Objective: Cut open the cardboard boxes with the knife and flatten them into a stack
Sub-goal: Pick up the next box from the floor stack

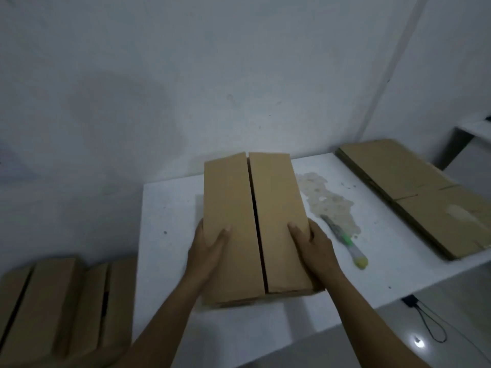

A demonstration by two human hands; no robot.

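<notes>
I hold a cardboard box (255, 221) on the white table (170, 208), my left hand (207, 251) and right hand (313, 248) gripping its sides. The knife (345, 240) lies just right; the box could knock it off.

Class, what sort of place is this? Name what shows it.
Probably a plain storeroom or packing room: a white table against a bare wall, a stack of flattened cardboard on it, and whole boxes beside it.
</notes>
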